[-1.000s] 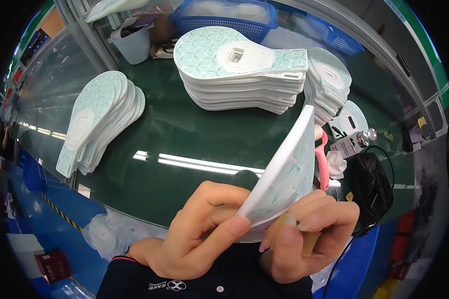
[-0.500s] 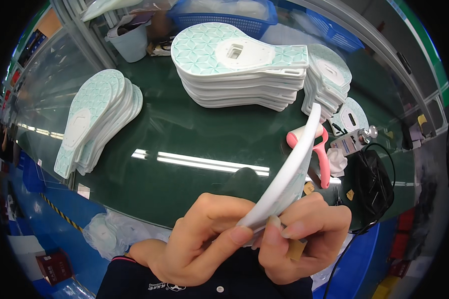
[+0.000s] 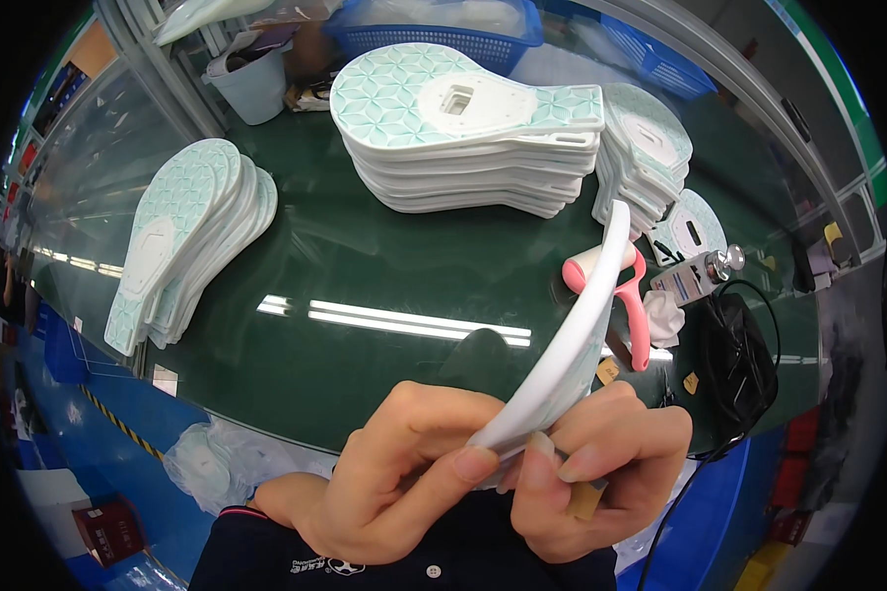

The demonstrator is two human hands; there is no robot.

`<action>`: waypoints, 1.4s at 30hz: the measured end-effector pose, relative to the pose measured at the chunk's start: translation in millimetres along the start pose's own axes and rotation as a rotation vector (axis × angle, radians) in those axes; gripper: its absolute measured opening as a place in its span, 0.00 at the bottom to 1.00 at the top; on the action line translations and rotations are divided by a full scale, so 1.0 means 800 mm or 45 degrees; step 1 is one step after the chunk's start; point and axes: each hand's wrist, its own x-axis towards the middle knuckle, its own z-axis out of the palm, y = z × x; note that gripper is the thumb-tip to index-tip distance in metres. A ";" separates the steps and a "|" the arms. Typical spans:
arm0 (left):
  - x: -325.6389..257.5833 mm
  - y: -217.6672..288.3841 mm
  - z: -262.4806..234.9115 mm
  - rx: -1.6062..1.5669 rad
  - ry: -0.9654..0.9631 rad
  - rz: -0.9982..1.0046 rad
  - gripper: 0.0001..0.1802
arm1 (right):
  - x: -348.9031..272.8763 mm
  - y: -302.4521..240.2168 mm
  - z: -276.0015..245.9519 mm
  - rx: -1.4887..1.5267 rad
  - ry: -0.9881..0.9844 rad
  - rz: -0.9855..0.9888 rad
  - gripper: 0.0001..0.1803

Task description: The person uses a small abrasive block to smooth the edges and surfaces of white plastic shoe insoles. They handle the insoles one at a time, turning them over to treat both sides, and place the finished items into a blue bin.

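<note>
A white plastic panel (image 3: 552, 364) with a mint-green patterned face stands nearly edge-on before me, its far end tilted up and to the right. My left hand (image 3: 404, 473) grips its near end between thumb and curled fingers. Against the patterned side, close to that same end, my right hand (image 3: 606, 473) pinches a small grey, blade-like piece with a tan wrapping (image 3: 585, 500). Most of that piece is hidden by the fingers, so its kind is unclear. The panel's patterned face is mostly turned away.
A tall stack of like panels (image 3: 473, 163) stands at the back, with smaller stacks at left (image 3: 182, 241) and right (image 3: 646, 148). On the right lie a pink-handled roller (image 3: 633, 300), a pump bottle (image 3: 695, 278), crumpled tissue (image 3: 663, 317) and a black pouch (image 3: 739, 360).
The right thumb and fingertips have shifted slightly at the panel's edge, and more of the grey piece shows. The left hand keeps its grip.
</note>
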 end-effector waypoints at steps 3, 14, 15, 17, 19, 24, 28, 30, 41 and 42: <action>0.001 0.001 0.001 0.046 0.001 0.003 0.13 | 0.003 0.001 0.001 -0.014 -0.011 -0.025 0.17; 0.000 0.002 0.002 0.036 0.012 -0.041 0.14 | 0.006 0.002 -0.002 -0.056 -0.043 -0.061 0.16; 0.000 0.004 0.003 0.038 0.017 -0.063 0.14 | 0.005 0.003 -0.003 -0.049 -0.043 -0.062 0.16; 0.000 0.004 0.003 0.039 0.020 -0.078 0.14 | 0.003 0.004 -0.003 -0.026 -0.023 -0.047 0.16; 0.001 0.003 0.003 0.039 0.015 -0.064 0.14 | 0.001 0.003 -0.001 0.007 0.015 -0.013 0.17; 0.000 0.002 0.001 0.031 -0.009 -0.046 0.14 | 0.003 0.005 -0.002 -0.056 -0.025 -0.068 0.17; 0.000 0.000 0.001 -0.008 -0.013 -0.047 0.13 | -0.002 0.003 0.000 -0.003 0.037 0.037 0.16; 0.000 0.000 0.002 0.012 0.004 -0.048 0.13 | 0.002 0.004 -0.001 -0.051 -0.014 -0.027 0.16; 0.002 0.000 0.003 0.044 0.037 -0.079 0.12 | 0.001 0.007 -0.006 -0.090 -0.089 -0.031 0.16; 0.003 0.004 0.005 0.067 0.062 -0.137 0.11 | 0.001 0.006 -0.009 -0.088 -0.069 -0.022 0.15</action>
